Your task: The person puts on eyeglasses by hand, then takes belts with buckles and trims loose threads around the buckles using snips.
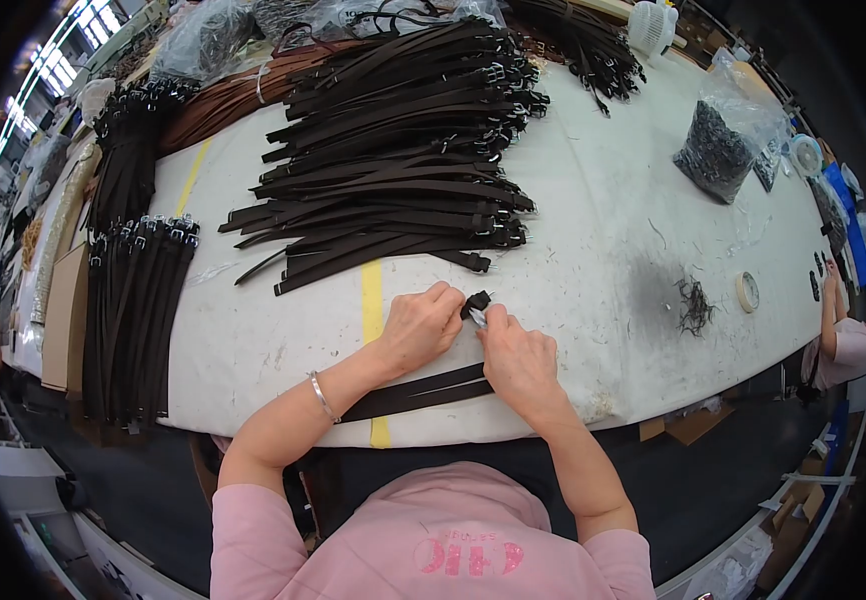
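Observation:
My left hand is closed, its fingertips pinching the black buckle end of a belt above the near part of the table. Close against that end, my right hand is also closed. A small silvery piece shows at its fingertips; whether it is a buckle or a tool I cannot tell. Black straps lie under and between my forearms along the table's near edge. Beyond my hands, a large pile of black belts is spread, buckles mostly to the right.
More buckled belts hang over the left edge. Brown straps lie behind them. To the right are black scraps, a tape roll, a bag of small dark parts and a white fan. Another person works at far right.

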The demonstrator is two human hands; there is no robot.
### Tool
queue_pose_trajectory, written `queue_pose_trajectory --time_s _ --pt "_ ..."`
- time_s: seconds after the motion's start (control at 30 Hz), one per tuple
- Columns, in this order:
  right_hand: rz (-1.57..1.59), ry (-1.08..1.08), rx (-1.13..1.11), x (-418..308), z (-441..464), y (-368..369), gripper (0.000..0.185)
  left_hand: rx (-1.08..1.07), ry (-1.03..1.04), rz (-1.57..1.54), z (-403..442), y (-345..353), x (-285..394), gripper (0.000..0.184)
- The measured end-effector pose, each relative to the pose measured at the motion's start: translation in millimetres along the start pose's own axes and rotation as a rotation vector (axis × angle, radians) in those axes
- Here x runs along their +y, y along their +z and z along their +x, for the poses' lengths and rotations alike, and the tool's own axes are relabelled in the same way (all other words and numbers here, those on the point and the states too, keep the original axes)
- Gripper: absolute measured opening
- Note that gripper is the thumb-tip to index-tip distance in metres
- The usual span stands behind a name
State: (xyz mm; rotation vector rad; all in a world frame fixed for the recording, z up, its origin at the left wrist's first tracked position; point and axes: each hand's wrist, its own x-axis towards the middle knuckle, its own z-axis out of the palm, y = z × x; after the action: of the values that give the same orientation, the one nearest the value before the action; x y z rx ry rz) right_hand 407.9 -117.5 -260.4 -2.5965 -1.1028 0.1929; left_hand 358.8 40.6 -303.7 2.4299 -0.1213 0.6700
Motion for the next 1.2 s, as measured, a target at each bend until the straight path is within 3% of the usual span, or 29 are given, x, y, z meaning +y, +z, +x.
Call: queue_pose_trajectory --time_s 1.2 --pt "-0.039 0.007 -0.037 -6.8 9.8 2.8 0.014 -0.021 -0.123 -0.075 1.4 -0.4 -1.6 0.005"
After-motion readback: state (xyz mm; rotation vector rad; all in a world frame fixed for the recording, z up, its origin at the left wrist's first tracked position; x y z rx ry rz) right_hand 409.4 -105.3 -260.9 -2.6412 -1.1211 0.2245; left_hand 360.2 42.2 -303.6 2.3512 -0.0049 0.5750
